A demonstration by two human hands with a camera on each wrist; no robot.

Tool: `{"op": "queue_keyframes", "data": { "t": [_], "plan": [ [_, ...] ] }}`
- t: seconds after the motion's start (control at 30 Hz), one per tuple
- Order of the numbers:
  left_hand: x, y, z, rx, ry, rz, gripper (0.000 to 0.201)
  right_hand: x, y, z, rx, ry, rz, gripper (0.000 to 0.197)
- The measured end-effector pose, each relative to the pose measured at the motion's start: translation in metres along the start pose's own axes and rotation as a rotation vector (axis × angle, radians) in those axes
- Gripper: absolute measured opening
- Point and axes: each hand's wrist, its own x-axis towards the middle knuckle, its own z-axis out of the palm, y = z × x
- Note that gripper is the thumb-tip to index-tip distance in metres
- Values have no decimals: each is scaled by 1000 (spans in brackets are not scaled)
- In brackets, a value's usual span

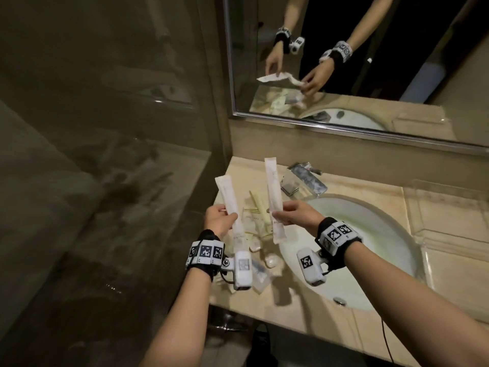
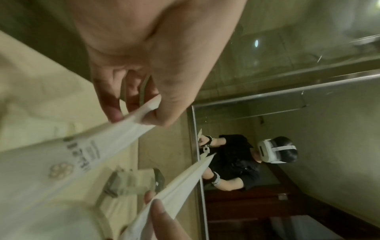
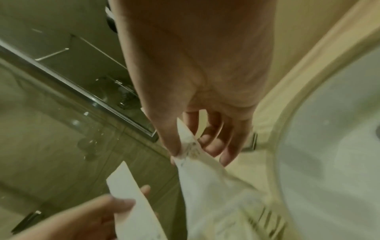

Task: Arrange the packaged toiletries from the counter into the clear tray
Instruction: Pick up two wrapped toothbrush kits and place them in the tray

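Note:
My left hand [image 1: 229,216] pinches a long white sachet [image 1: 225,189] near its middle and holds it upright above the counter. My right hand [image 1: 277,211] pinches a second long white sachet [image 1: 272,181] the same way, just to the right. In the left wrist view, thumb and fingers [image 2: 115,112] grip the printed sachet [image 2: 92,149]. In the right wrist view, my right hand [image 3: 180,152] grips its sachet [image 3: 216,186]. Several more packaged toiletries [image 1: 258,221] lie on the counter under both hands. A faint clear tray [image 1: 408,210] sits right of the sink.
A white sink basin [image 1: 370,234] fills the counter's middle, with a chrome faucet [image 1: 308,178] behind it. A mirror [image 1: 344,62] hangs above. A glass shower wall [image 1: 105,154] closes the left side. Small round wrapped soaps [image 1: 272,260] lie near the counter's front edge.

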Motion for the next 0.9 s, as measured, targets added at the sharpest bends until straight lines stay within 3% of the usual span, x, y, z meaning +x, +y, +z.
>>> {"op": "queue_keyframes", "data": {
  "t": [0.1, 0.23, 0.37, 0.43, 0.57, 0.73, 0.9],
  "plan": [
    [-2, 31, 34, -12, -129, 80, 25, -19, -6, -30, 28, 50, -44, 28],
    [-16, 65, 90, -56, -356, 149, 15, -56, -5, -66, 141, 97, -85, 22],
    [-42, 90, 150, -152, -551, 172, 7, -92, 12, -109, -37, 244, -144, 26],
    [-55, 99, 180, -203, -614, 160, 28, -109, 24, -133, -102, 299, -112, 33],
    [-80, 106, 240, -292, -665, 79, 36, -138, 61, -178, -56, 251, -66, 55],
    [-106, 107, 310, -260, -632, 49, 29, -166, 104, -233, 77, 198, -60, 42],
    [-127, 107, 370, -305, -629, -59, 23, -189, 142, -290, 54, 228, -49, 28]
  ]
}}
